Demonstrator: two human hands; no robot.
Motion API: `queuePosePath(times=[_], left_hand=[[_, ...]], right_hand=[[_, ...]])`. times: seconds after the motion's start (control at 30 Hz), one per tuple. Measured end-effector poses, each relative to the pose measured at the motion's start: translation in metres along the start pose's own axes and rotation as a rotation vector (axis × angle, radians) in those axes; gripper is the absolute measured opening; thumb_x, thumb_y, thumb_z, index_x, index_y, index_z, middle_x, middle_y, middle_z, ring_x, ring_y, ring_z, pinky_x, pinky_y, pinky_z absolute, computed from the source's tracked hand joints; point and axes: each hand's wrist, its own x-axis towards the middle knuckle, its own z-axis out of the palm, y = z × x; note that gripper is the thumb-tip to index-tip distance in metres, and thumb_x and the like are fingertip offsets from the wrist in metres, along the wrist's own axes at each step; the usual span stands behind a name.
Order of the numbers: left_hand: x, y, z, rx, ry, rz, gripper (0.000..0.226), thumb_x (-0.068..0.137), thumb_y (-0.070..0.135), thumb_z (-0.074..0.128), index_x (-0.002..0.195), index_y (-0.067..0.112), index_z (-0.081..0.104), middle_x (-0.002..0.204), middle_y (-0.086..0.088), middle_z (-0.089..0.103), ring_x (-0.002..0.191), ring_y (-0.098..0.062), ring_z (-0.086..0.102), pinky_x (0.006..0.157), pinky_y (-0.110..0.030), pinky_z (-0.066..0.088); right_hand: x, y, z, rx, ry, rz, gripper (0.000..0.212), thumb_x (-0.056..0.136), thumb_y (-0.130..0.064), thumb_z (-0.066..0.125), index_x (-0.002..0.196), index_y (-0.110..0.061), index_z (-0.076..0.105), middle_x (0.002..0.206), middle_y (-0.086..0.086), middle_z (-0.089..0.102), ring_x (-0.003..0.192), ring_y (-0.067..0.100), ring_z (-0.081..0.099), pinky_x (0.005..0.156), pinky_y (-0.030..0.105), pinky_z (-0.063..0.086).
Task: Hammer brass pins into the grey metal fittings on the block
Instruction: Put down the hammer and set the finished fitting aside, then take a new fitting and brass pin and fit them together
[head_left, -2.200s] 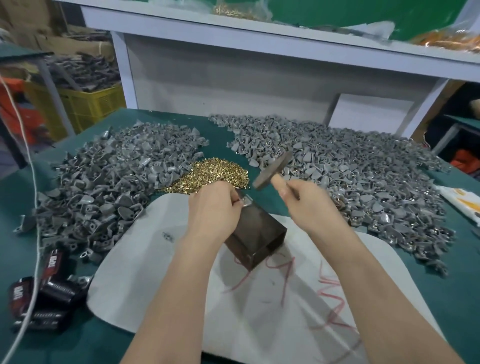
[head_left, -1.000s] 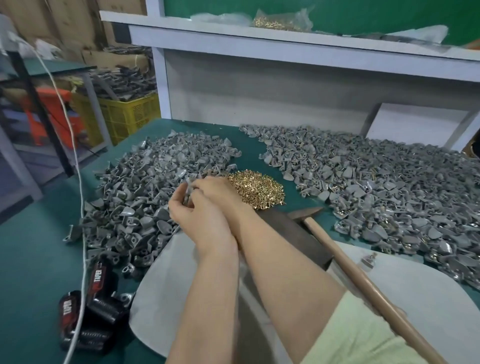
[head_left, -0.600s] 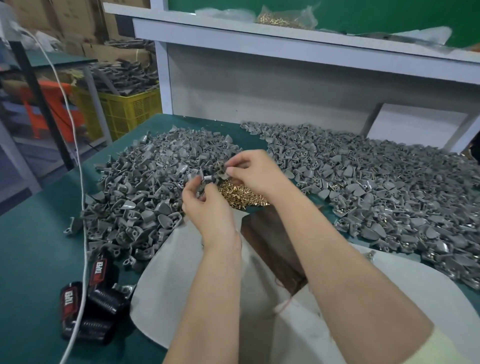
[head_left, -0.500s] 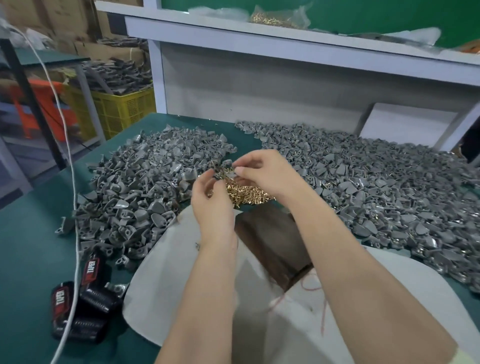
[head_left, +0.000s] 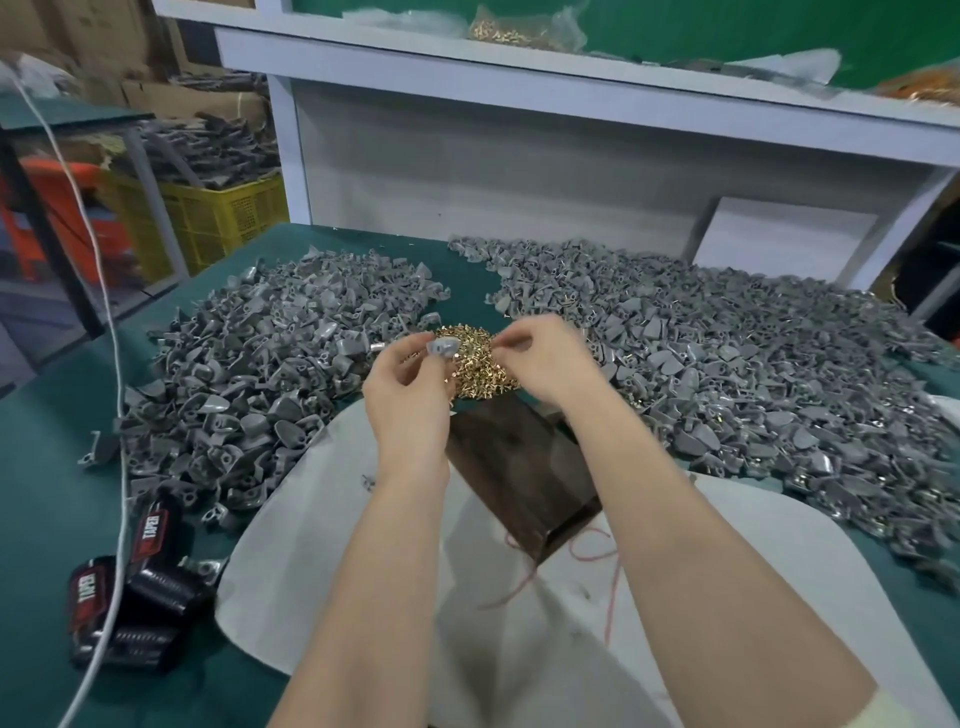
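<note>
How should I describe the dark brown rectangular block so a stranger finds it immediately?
On the green table, find the pale rounded sheet at the near edge. The dark brown rectangular block sits on its far end, just before the small heap of brass pins. It is the only big, dark, boxy thing among piles of small grey metal fittings.

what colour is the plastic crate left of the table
Yellow; the plastic crate shows clearly in the head view, at upper left.

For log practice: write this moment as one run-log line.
left hand: holds grey metal fitting | right hand: fingers pinched, contents unclear | dark rectangular block: visible top bare
</note>
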Motion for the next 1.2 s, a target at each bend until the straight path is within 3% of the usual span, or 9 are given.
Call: queuePosePath(times=[0.1,0.27,0.37,0.43,0.6,0.8,1.0,1.1,1.2], left_hand=[[0.0,0.002,-0.001,-0.135,0.014,-0.026,0.025,0.095,-0.005,0.043,0.096,0.013,0.061,0.081,-0.003,0.061,0.066,-0.005,0.065,0.061,-0.017,0.056],[0.001,0.005,-0.003,-0.266,0.07,0.016,0.025,0.093,-0.011,0.044,0.094,0.009,0.057,0.087,-0.013,0.061,0.062,-0.006,0.069,0.06,-0.013,0.052],[0.002,0.005,-0.003,-0.309,0.077,-0.018,0.024,0.094,-0.008,0.043,0.093,0.008,0.06,0.093,-0.013,0.062,0.063,-0.006,0.069,0.06,-0.013,0.052],[0.002,0.006,-0.003,-0.341,0.082,-0.052,0.022,0.097,-0.002,0.043,0.091,0.009,0.062,0.102,-0.012,0.063,0.065,-0.007,0.069,0.06,-0.014,0.053],[0.002,0.005,-0.001,-0.314,0.084,-0.037,0.009,0.094,0.014,0.058,0.087,0.011,0.061,0.086,-0.003,0.065,0.07,-0.006,0.068,0.064,-0.016,0.054],[0.003,0.001,-0.002,-0.174,0.04,-0.018,0.011,0.092,0.009,0.06,0.089,0.018,0.065,0.093,-0.003,0.067,0.081,-0.009,0.064,0.068,-0.013,0.052],[0.003,-0.001,-0.002,-0.021,0.005,-0.009,0.024,0.091,0.008,0.06,0.113,0.018,0.063,0.114,-0.002,0.064,0.108,-0.012,0.061,0.096,-0.026,0.047],[0.003,-0.003,-0.001,-0.037,0.009,-0.006,0.036,0.09,0.013,0.064,0.125,0.009,0.054,0.103,-0.001,0.062,0.1,-0.014,0.062,0.091,-0.025,0.048],[0.004,-0.004,0.0,0.015,-0.03,0.013,0.03,0.092,0.006,0.058,0.122,0.003,0.055,0.096,0.002,0.062,0.097,-0.015,0.064,0.082,-0.019,0.05]], right_hand=[[0.01,-0.005,0.018,-0.235,-0.149,0.056,0.022,0.086,-0.024,0.062,0.1,-0.01,0.071,0.102,0.009,0.069,0.092,0.024,0.062,0.073,0.026,0.045],[0.028,-0.018,0.053,-0.41,-0.285,0.09,0.026,0.082,-0.017,0.063,0.107,-0.012,0.065,0.105,0.007,0.062,0.099,0.027,0.058,0.093,0.036,0.048],[0.037,-0.022,0.065,-0.501,-0.33,0.072,0.003,0.086,-0.013,0.055,0.084,-0.012,0.052,0.079,0.003,0.048,0.084,0.027,0.048,0.082,0.035,0.045],[0.043,-0.024,0.069,-0.528,-0.344,0.051,0.021,0.086,-0.011,0.053,0.068,-0.013,0.042,0.069,0.002,0.042,0.079,0.027,0.047,0.074,0.032,0.043],[0.056,-0.018,0.081,-0.175,-0.445,0.085,0.03,0.091,0.007,0.047,0.066,-0.008,0.04,0.069,0.006,0.035,0.103,0.042,0.051,0.081,0.033,0.035],[0.051,-0.019,0.071,-0.387,-0.418,0.081,0.02,0.091,-0.005,0.048,0.071,-0.007,0.046,0.068,0.004,0.04,0.07,0.028,0.049,0.067,0.03,0.035],[0.044,-0.027,0.05,-0.492,-0.307,0.095,0.014,0.091,-0.013,0.053,0.085,0.0,0.057,0.081,0.005,0.051,0.077,0.024,0.054,0.068,0.028,0.043],[0.043,-0.015,0.033,-0.282,-0.211,0.112,0.024,0.092,-0.01,0.051,0.109,-0.002,0.067,0.105,0.011,0.066,0.094,0.025,0.062,0.08,0.027,0.049],[0.032,-0.004,0.012,-0.025,-0.144,0.108,0.022,0.095,-0.01,0.049,0.094,0.002,0.068,0.086,0.015,0.064,0.08,0.023,0.058,0.088,0.04,0.052]])
